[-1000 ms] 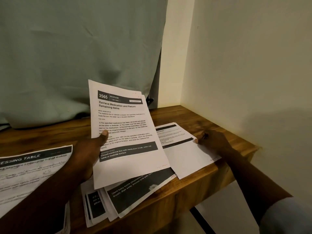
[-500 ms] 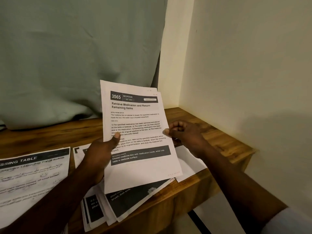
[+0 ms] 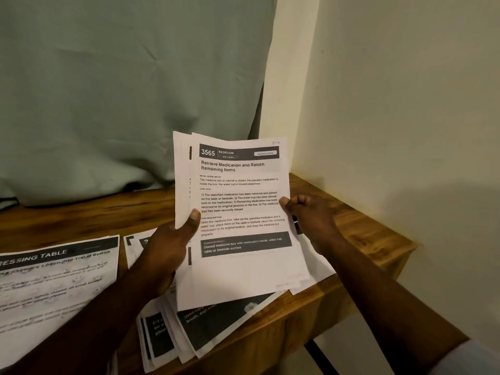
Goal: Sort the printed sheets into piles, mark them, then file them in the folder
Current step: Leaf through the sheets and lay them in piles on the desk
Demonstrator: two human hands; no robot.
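The bench [image 3: 359, 239] carries two piles of printed sheets: the left pile [image 3: 54, 280], outboard of the left hand [image 3: 167, 253], and the fanned pile [image 3: 216, 326], beneath both hands. The held sheets [image 3: 240, 207] stand upright between the hands. The left hand grips their left edge, thumb on the face; the right hand [image 3: 311, 215] pinches the right edge. Paper is light, limp and slides layer on layer: support both side edges. The corner mark [image 3: 276, 142] is possibly handwriting; illegible. No folder shows.
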